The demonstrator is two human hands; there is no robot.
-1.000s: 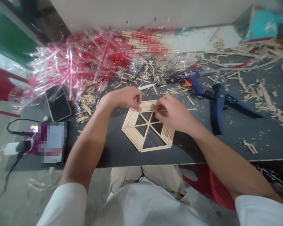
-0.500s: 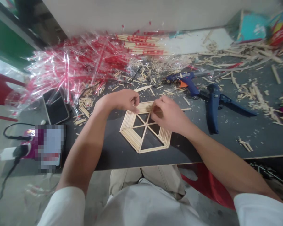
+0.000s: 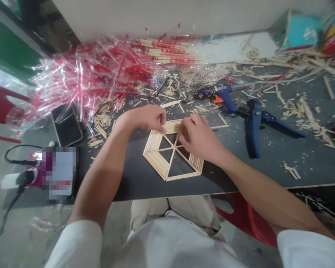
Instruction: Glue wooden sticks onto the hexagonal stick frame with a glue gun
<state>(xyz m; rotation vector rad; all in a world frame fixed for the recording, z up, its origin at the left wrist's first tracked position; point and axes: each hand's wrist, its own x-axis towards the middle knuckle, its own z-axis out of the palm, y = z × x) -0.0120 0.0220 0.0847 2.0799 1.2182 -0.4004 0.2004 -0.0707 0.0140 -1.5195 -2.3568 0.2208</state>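
A six-sided frame of pale wooden sticks (image 3: 157,160) lies flat on the dark table, with spokes crossing at its middle. Several of its sides are filled with rows of parallel sticks; the near side is thin. My left hand (image 3: 149,118) is curled at the frame's far left corner, its thumb tip touching the sticks there. At the far right corner, my right hand (image 3: 198,134) has its thumb and fingers pinched together over the stick ends. Between the hands runs the far row of sticks (image 3: 173,127). Whatever the fingertips pinch is hidden.
Right of the frame lie a blue glue gun (image 3: 225,96) and a blue-handled cutter (image 3: 254,128). Red-and-clear wrappers (image 3: 100,74) heap at the back left, beside bundled sticks (image 3: 173,52). Phones (image 3: 67,126) and a power plug (image 3: 13,181) sit left. Stick scraps (image 3: 292,171) litter the table.
The whole view has shifted very slightly. Both hands stay at the frame's far corners, and the frame keeps its place under them.
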